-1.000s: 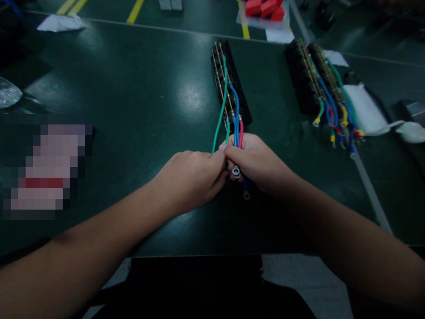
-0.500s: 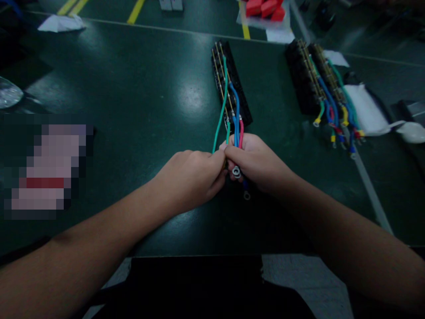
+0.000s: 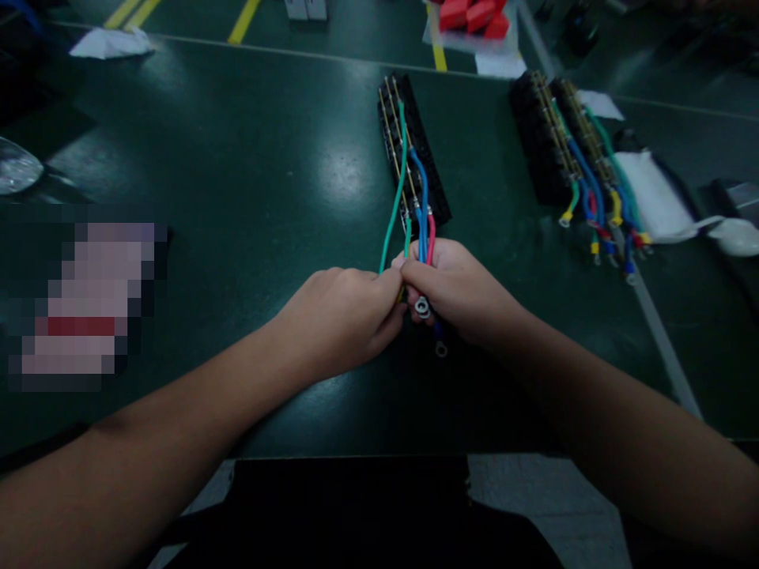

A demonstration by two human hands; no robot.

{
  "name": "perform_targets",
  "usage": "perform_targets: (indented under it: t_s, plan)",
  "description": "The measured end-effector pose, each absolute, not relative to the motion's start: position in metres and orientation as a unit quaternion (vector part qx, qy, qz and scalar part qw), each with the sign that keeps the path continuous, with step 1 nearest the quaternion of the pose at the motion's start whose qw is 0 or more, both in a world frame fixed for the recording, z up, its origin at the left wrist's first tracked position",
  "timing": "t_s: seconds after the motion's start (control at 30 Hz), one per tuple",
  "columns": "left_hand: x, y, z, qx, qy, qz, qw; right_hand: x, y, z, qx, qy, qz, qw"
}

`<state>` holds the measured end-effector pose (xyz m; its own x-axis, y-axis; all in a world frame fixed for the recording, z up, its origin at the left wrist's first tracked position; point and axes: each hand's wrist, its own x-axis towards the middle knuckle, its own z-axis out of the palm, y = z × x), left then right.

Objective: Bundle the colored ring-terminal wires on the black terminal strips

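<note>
A black socket strip housing (image 3: 428, 158) with brass bars lies on the green table. Green, blue and red wires run from it toward me. My right hand (image 3: 454, 276) is closed around the wire bundle (image 3: 422, 249), near the ring terminals (image 3: 422, 307) that stick out below the fingers. One more ring terminal (image 3: 440, 348) hangs lower, behind a dark blue sleeve. My left hand (image 3: 359, 312) is closed against the right one, pinching the long green wire (image 3: 393, 209) near its end. A bit of yellow shows between the hands; the fingertips are mostly hidden.
Two similar wired black strips (image 3: 542, 142) lie at the right, beside a white pad (image 3: 658, 194) and a round white object (image 3: 735, 235). Red parts (image 3: 474, 16) sit on a plastic bag at the back. A blurred-out flat object (image 3: 88, 300) lies at the left.
</note>
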<state>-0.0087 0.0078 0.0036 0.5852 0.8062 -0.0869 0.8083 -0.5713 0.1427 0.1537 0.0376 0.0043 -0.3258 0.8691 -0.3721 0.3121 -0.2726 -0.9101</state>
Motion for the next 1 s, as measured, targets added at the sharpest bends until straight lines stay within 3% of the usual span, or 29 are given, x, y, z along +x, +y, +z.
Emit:
perform_targets:
  t_s: [1.0]
  plan:
    - [-0.0087, 0.0076, 0.0023, 0.886, 0.457, -0.009, 0.080, 0.1541, 0.0377, 0.0008, -0.525, -0.558, 0.596, 0.240]
